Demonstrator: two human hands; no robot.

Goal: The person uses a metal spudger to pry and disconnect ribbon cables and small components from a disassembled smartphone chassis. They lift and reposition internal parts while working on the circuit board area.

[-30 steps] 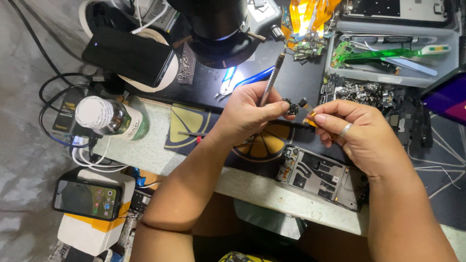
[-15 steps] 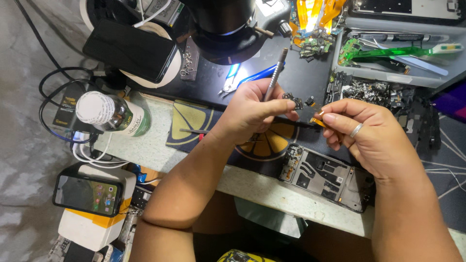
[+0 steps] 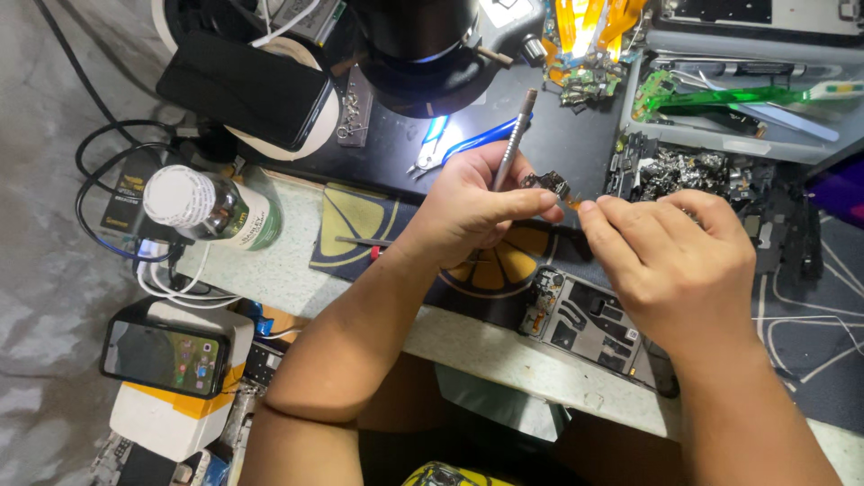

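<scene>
Head view looks straight down on both hands meeting above the surface (image 3: 297, 270). Left hand (image 3: 472, 211) is closed around a slim grey metal tool with a ridged handle (image 3: 509, 148), the shaft rising between thumb and forefinger like a pen, which suits fine, steady work at the tip. Right hand (image 3: 670, 256) pinches its fingertips shut on the orange end of a small dark flex-cable part with metal bits (image 3: 551, 185); the part hangs in the air between the two hands, just under the black round microscope head (image 3: 418, 45), so it sits in the lit zone. Below the right wrist an opened phone body with bare grey boards (image 3: 585, 319) lies flat on a dark mat with a yellow emblem (image 3: 360, 225), close enough to reach. Further out, blue-handled cutters (image 3: 463, 144) rest near the microscope, a white-capped bottle (image 3: 211, 211) lies on its side at the left, and a grey tray of metal scraps and green tweezers (image 3: 720, 135) stands at the right
</scene>
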